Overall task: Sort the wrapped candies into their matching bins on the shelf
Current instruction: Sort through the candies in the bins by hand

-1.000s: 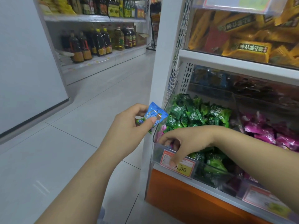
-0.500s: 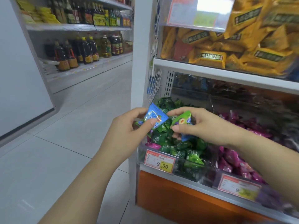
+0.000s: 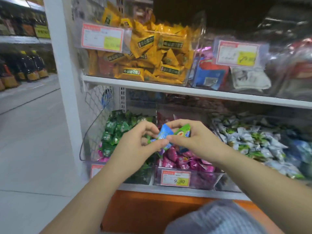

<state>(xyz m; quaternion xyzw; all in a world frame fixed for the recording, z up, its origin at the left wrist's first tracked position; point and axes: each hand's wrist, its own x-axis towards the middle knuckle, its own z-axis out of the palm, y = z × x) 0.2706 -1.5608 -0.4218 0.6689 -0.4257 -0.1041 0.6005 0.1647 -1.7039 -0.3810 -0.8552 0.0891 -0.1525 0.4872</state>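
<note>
Both hands are raised together in front of the lower shelf, meeting just above the divide between two clear bins. The left hand has its fingers curled and pinches a blue candy between thumb and fingertips. The right hand pinches a green candy, one with an orange spot on its wrapper. Its thumb also presses on the edge of the blue wrapper, so the two candies touch. The picture is smeared there, and I can't say for sure which hand bears most of the blue one.

Behind and below the hands, the bin of green candies sits at the left end of the shelf. The bin of pink candies is just beside it on the right, with a price tag reading 9.90 on its front. Further right is a bin of white-and-green candies. The held candies hang over the pink bin's near left corner — in neither bin, as far as I can see.

Above the shelf board, a bin of yellow candies is heaped high. Down the aisle to the left, dark bottles stand on another rack, blurred.
</note>
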